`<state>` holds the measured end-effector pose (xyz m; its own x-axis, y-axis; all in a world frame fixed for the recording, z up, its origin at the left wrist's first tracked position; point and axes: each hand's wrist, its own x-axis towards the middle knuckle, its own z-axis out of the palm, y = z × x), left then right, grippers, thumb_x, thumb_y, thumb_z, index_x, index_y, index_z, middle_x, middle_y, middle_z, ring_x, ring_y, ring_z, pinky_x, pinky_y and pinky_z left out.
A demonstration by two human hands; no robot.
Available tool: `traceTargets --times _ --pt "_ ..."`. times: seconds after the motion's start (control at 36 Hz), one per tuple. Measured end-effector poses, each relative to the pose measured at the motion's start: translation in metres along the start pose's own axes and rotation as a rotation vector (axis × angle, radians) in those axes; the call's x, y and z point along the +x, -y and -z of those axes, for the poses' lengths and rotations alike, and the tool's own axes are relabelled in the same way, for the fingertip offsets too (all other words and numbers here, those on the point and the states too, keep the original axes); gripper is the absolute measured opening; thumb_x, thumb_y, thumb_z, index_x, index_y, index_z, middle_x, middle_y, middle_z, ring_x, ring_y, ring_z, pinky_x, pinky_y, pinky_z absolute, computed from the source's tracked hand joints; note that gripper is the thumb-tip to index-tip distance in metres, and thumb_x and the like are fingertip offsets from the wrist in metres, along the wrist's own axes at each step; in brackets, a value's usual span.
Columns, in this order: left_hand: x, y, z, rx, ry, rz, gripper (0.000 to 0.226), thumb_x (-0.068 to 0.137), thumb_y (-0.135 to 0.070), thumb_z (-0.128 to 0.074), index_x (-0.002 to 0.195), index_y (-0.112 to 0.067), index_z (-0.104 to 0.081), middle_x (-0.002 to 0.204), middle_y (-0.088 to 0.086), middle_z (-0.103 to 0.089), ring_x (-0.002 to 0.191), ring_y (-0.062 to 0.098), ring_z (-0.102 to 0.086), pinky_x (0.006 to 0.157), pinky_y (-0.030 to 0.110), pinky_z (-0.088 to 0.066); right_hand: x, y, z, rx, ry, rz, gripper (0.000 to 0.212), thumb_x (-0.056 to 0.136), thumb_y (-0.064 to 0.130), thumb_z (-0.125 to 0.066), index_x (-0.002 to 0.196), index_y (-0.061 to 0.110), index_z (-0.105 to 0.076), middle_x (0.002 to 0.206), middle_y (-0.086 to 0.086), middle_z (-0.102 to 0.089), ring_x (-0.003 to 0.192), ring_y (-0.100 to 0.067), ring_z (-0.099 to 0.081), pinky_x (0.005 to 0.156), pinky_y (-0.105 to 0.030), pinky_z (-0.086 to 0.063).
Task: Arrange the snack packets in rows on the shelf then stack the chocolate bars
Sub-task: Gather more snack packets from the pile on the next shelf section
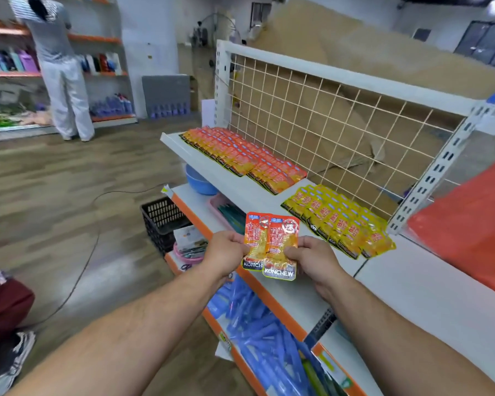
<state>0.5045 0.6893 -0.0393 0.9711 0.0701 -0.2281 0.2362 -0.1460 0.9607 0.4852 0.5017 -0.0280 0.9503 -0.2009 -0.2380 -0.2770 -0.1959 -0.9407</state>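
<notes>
White metal shelf is running from centre frame toward lower right, carrying orange packet rows at upper centre and yellow packet rows right of centre. Two held packets are overlapping at centre, long axes upright, tops pointing up-frame. Left hand and right hand are pinching their lower halves.

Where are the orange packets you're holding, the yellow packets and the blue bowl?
held orange packets (282, 238), head view, on the front packet's face.
yellow packets (337, 224), head view, on a middle packet of the group.
blue bowl (199, 182), head view, on its outer side.
</notes>
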Motion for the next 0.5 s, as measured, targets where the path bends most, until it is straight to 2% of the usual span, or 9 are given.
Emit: traceTargets --times 0.14,0.25,0.31,0.36,0.42,0.5 --pt "0.044 -0.012 0.003 0.021 -0.008 -0.007 0.029 0.086 0.004 -0.065 0.064 -0.014 -0.060 0.052 -0.005 -0.056 0.043 0.004 -0.047 0.040 0.015 -0.036 0.050 0.011 -0.014 0.022 0.020 0.014 0.009 0.087 0.001 -0.070 0.081 0.007 -0.066 0.074 -0.006 -0.071 0.057 -0.016 -0.064 0.050 -0.024 -0.044" --pt "0.083 -0.027 0.007 0.034 -0.008 0.010 0.031 0.086 0.006 -0.063 0.063 -0.012 -0.055 0.037 -0.009 -0.044 0.036 0.008 -0.038 0.037 0.016 -0.029 0.097 0.024 -0.022 0.058 0.032 0.024 0.023 0.086 -0.003 -0.069 0.070 0.011 -0.061 0.065 -0.003 -0.066 0.057 -0.018 -0.061 0.055 -0.028 -0.045" --pt "0.104 -0.035 0.008 0.071 -0.026 -0.005 0.033 0.085 0.006 -0.064 0.061 -0.014 -0.055 0.042 -0.008 -0.048 0.040 0.007 -0.041 0.038 0.016 -0.031 0.119 0.030 -0.025 0.065 0.039 0.024 0.023 0.085 -0.003 -0.071 0.069 0.011 -0.061 0.068 -0.005 -0.066 0.062 -0.021 -0.061 0.059 -0.031 -0.046" --pt "0.126 -0.044 0.007 0.107 -0.052 -0.020 0.030 0.084 0.005 -0.066 0.063 -0.014 -0.059 0.058 -0.002 -0.057 0.050 0.008 -0.048 0.039 0.014 -0.035 0.141 0.036 -0.027 0.057 0.047 0.018 0.025 0.084 -0.002 -0.072 0.066 0.012 -0.061 0.070 -0.006 -0.068 0.066 -0.023 -0.062 0.062 -0.033 -0.046" --pt "0.148 -0.050 0.005 0.108 -0.074 -0.024 0.024 0.083 0.005 -0.067 0.067 -0.013 -0.062 0.072 0.003 -0.062 0.058 0.009 -0.052 0.040 0.011 -0.036 0.161 0.043 -0.028 0.047 0.059 0.011 0.029 0.084 -0.001 -0.073 0.064 0.015 -0.059 0.067 -0.002 -0.066 0.061 -0.019 -0.060 0.059 -0.030 -0.046" --pt "0.173 -0.060 -0.001 0.108 -0.083 -0.017 0.015 0.086 0.002 -0.068 0.079 -0.011 -0.064 0.074 0.003 -0.064 0.061 0.008 -0.056 0.040 0.010 -0.039 0.189 0.051 -0.027 0.033 0.062 0.006 0.035 0.080 0.005 -0.077 0.061 0.017 -0.050 0.061 0.000 -0.054 0.058 -0.017 -0.049 0.059 -0.030 -0.037"
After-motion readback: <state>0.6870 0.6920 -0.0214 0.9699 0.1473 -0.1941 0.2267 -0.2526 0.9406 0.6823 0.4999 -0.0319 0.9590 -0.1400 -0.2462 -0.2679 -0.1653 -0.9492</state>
